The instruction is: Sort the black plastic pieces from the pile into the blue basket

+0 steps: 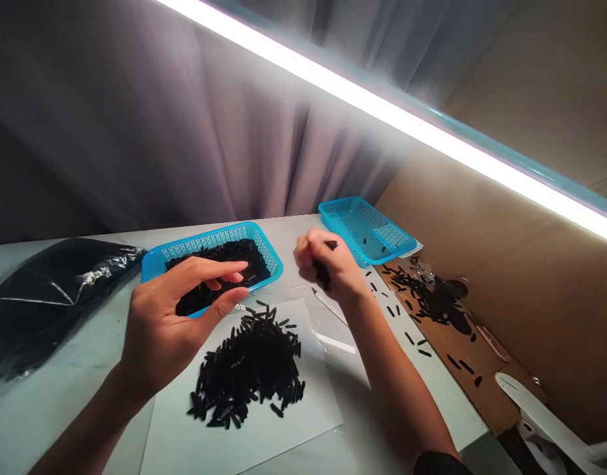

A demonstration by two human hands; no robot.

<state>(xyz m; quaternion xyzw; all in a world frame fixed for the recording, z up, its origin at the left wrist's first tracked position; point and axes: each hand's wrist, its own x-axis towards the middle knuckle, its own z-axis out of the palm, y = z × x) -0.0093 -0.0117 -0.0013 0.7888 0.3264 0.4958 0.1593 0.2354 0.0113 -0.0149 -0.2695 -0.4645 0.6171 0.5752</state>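
Over white table (pixel 95 356): right hand (pixel 327 262) gripping black pieces (pixel 322 274); left hand (pixel 169 320), fingers parted.

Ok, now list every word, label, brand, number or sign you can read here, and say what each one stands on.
No readable text anywhere.
Pale marks on a few of the black pieces: too small to read.
White slip by the right-hand blue basket: no wording can be made out.
Black bag: only glare and folds, no legible print.
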